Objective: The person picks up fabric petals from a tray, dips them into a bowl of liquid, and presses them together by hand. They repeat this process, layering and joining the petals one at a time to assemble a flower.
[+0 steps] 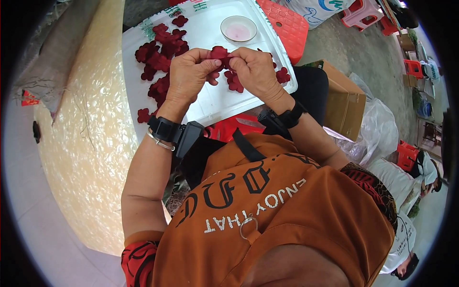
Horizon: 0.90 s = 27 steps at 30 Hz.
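Over the tray (pixel 208 104), two hands share one dark red flower (pixel 219 51): the left hand (pixel 190 76) and the right hand (pixel 256 69) each pinch it between thumb and finger, fingertips covering part of it. Clockwise from them come one bowl (pixel 238 29) at one o'clock, one stool (pixel 287 31) at two, one loose bloom (pixel 283 75) near four and another at five. Around nine spreads a pile (pixel 159 61), too overlapped to count. Red pieces behind the right hand are mostly hidden; tray and stool are cut off at twelve.

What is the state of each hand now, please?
Left hand: fingers closed, pinching a dark red petal piece.
Right hand: fingers closed, pinching apparently the same piece.
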Tool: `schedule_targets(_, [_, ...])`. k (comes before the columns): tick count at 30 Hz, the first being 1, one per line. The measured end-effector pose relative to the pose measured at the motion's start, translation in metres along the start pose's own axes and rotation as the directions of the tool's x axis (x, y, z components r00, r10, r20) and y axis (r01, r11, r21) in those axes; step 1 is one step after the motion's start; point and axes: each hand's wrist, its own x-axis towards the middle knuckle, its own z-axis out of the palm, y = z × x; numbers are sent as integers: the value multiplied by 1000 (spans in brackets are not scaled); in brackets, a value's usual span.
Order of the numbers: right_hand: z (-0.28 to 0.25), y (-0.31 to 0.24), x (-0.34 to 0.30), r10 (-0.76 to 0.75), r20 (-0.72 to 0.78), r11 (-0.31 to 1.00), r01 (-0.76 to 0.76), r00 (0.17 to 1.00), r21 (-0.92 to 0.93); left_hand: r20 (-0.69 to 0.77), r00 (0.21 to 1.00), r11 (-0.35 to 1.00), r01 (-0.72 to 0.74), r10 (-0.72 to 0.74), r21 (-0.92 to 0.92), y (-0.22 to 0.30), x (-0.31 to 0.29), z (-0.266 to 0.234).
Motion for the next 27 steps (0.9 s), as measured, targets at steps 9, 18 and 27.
schedule_targets(9, [-12, 1, 5, 414, 179, 768, -448, 893, 458, -7, 1000, 1000, 4, -4, 1, -3, 0, -1])
schedule_targets(18, [-15, 16, 4, 460, 163, 662, -459, 873, 592, -74, 997, 997, 30, -35, -74, 1, 0, 0])
schedule_targets(27, [-25, 42, 0, 491, 106, 693, -462, 865, 554, -84, 996, 997, 6, -13, -78, 0, 1, -1])
